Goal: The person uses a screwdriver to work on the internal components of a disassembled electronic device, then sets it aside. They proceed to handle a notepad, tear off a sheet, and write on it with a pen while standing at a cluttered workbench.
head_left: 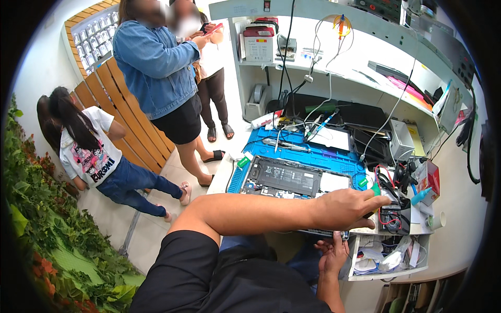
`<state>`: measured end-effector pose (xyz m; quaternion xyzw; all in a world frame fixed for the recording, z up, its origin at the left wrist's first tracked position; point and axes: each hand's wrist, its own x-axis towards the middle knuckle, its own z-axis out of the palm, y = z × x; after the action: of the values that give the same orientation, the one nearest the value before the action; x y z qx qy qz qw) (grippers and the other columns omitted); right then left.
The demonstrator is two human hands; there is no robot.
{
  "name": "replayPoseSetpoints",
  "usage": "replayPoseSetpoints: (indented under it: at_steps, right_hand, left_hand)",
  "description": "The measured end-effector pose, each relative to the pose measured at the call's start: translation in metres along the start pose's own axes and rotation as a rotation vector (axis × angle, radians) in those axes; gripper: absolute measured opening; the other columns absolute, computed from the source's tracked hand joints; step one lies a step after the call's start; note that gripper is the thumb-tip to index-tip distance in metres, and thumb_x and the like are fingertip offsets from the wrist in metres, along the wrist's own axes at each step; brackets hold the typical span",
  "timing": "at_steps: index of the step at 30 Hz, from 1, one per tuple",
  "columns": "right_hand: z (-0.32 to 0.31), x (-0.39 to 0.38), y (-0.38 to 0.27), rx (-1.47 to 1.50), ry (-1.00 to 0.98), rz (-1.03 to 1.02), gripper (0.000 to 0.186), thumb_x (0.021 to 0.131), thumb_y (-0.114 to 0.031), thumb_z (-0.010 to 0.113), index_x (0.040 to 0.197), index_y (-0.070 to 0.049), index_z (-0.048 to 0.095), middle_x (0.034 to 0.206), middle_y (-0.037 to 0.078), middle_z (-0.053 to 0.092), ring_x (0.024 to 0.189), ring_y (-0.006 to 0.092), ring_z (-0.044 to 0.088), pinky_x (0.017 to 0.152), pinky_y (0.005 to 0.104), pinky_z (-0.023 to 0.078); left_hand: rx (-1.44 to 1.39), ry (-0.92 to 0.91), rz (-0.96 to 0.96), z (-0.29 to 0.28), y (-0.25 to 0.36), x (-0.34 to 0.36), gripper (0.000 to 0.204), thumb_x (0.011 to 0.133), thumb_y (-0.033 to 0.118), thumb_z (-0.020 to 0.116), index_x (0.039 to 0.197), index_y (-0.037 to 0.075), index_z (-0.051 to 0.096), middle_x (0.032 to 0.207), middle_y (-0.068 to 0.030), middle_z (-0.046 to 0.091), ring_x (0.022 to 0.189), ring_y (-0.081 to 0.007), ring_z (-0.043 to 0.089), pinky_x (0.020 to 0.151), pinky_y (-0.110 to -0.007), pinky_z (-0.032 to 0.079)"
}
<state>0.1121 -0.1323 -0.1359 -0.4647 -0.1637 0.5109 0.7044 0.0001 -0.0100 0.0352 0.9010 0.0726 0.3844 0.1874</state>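
My left hand [347, 207] reaches across the bench at the right of the laptop, fingers bent and apart, beside small tools, red wires and a black device [392, 219]; its underside is partly hidden. My right hand [331, 253] grips the near right edge of an opened laptop, thumb up at the rim. The laptop's black battery [284, 179] and internal parts show, partly behind my left forearm. A blue repair mat [336, 159] lies under and behind it, with tweezer-like tools [282, 145] and a small green-and-white item [242, 161].
A shelved bench [235, 13] holds boxes, cables and devices. An open drawer [389, 271] of bagged items sits below right. Three people stand left: one in denim [151, 73] with a pink phone, one behind [211, 88], one in a printed T-shirt [91, 146]. Artificial foliage [52, 240] lines the left.
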Motion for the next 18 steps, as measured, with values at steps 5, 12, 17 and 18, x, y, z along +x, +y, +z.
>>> replayPoseSetpoints:
  at_steps: [5,12,17,18]
  right_hand:
    - [0.003,0.006,0.002,0.029,0.007,0.011,0.021,0.104,-0.022,0.074,0.115,-0.007,0.064,0.074,0.009,0.073,0.059,0.0235,0.074,0.053,0.0405,0.065]
    - [-0.006,0.004,0.007,0.031,0.012,0.002,0.015,0.105,-0.019,0.072,0.11,-0.007,0.063,0.075,0.01,0.072,0.06,0.0246,0.074,0.054,0.042,0.065]
    - [-0.004,0.002,0.005,0.026,0.011,-0.005,0.013,0.105,-0.017,0.07,0.11,-0.007,0.062,0.076,0.011,0.072,0.061,0.0252,0.074,0.054,0.0427,0.065]
    - [-0.007,0.003,0.007,0.025,0.013,-0.012,0.013,0.105,-0.017,0.07,0.11,-0.007,0.062,0.076,0.011,0.072,0.061,0.0253,0.074,0.054,0.0425,0.065]
  left_hand:
    - [-0.06,-0.018,0.06,-0.004,-0.007,-0.002,0.07,0.094,0.018,0.081,0.157,0.019,0.051,0.1,-0.0122,0.065,0.084,-0.0359,0.073,0.073,-0.046,0.061]
    - [-0.09,-0.049,0.036,-0.004,-0.006,-0.006,0.077,0.091,0.011,0.079,0.16,0.014,0.046,0.101,-0.014,0.065,0.089,-0.0375,0.073,0.079,-0.049,0.061]
    - [-0.084,-0.02,0.071,-0.001,-0.003,-0.007,0.079,0.091,0.01,0.079,0.162,0.014,0.044,0.1,-0.0134,0.065,0.087,-0.0371,0.072,0.079,-0.048,0.06]
    - [-0.084,-0.026,0.046,-0.001,-0.004,-0.008,0.08,0.091,0.01,0.079,0.163,0.014,0.044,0.1,-0.0134,0.065,0.087,-0.0371,0.072,0.079,-0.048,0.06]
